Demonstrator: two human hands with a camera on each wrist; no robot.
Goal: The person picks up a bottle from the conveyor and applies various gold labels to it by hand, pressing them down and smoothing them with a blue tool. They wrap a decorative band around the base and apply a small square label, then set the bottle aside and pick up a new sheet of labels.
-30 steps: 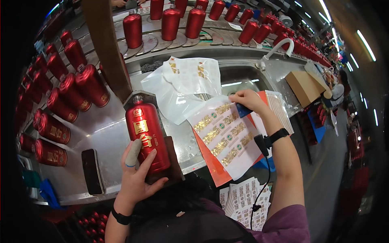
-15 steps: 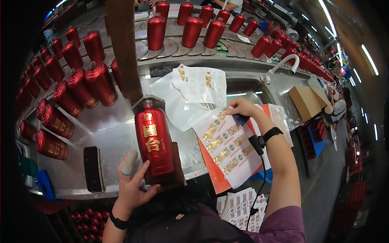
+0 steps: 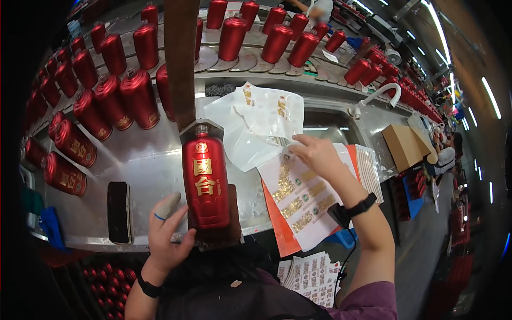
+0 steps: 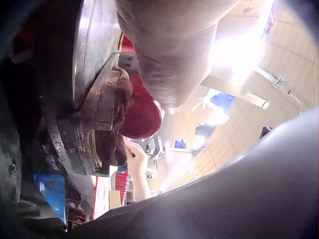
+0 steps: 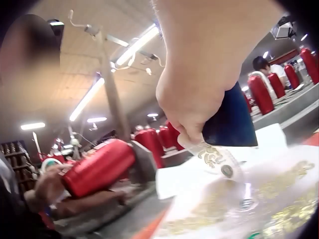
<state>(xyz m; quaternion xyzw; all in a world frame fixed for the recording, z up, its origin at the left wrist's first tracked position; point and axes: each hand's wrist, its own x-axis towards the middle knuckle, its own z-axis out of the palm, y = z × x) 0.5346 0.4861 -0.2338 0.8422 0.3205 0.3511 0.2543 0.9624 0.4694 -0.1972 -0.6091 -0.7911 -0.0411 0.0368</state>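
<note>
Nearest the person, at about half past four from the red bottle, printed sheets were stacked below bench level, and at half past seven more red bottles were packed together under the bench. The left hand, with a pale cover on one finger, was at the bottle's seven o'clock, its fingers loosely spread and gripping nothing; whether they touched the glass could not be told. The bottle lay label-up on a brown cloth, its opaque red body hiding any contents. A phone lay at eight o'clock. At three o'clock, a gold-printed label sheet lay over an orange sheet. Above its far part the right hand pinched a clear strip with gold print between its fingers and also held a dark blue card. Farther off, white and clear sheets lay at one o'clock, beside a metal sink at two; beyond the sink stood an open cardboard box, its inside not visible. Upright red bottles lined the conveyor from twelve to two.
</note>
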